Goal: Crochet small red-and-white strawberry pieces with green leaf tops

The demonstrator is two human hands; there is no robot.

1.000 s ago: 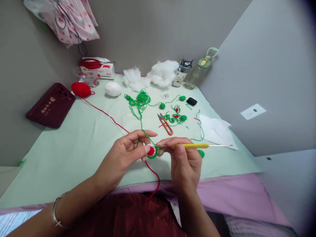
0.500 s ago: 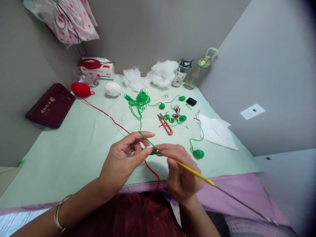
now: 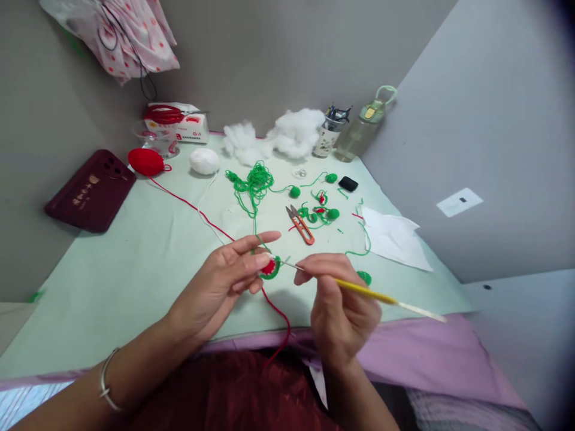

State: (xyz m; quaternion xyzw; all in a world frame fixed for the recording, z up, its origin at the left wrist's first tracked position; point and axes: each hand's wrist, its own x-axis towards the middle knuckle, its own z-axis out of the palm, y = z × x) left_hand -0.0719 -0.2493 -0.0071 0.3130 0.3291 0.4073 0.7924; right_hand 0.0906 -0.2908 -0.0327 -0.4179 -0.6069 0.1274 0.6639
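My left hand (image 3: 224, 272) pinches a small crocheted piece (image 3: 270, 268), red in the middle with a white line and a green edge. Green yarn (image 3: 256, 224) runs over its raised index finger from the loose green heap behind. In my right hand (image 3: 341, 305) is a crochet hook (image 3: 366, 290) with a yellow grip, held like a pen. The hook's thin metal tip reaches the green edge of the piece; whether it sits inside a stitch I cannot tell. Red yarn (image 3: 278, 311) hangs below the piece to the table's front edge.
Orange-handled thread snips (image 3: 302, 226) lie beyond my hands, beside small green crocheted pieces (image 3: 332, 214). A red yarn ball (image 3: 146, 161), a white yarn ball (image 3: 204, 161) and white stuffing (image 3: 296, 133) are farther back. A water bottle (image 3: 362, 131) and a maroon phone-shaped case (image 3: 90, 191) stand at the sides.
My right hand has drawn back to the right, and the hook is more level. The crocheted piece has turned, so its red face now shows.
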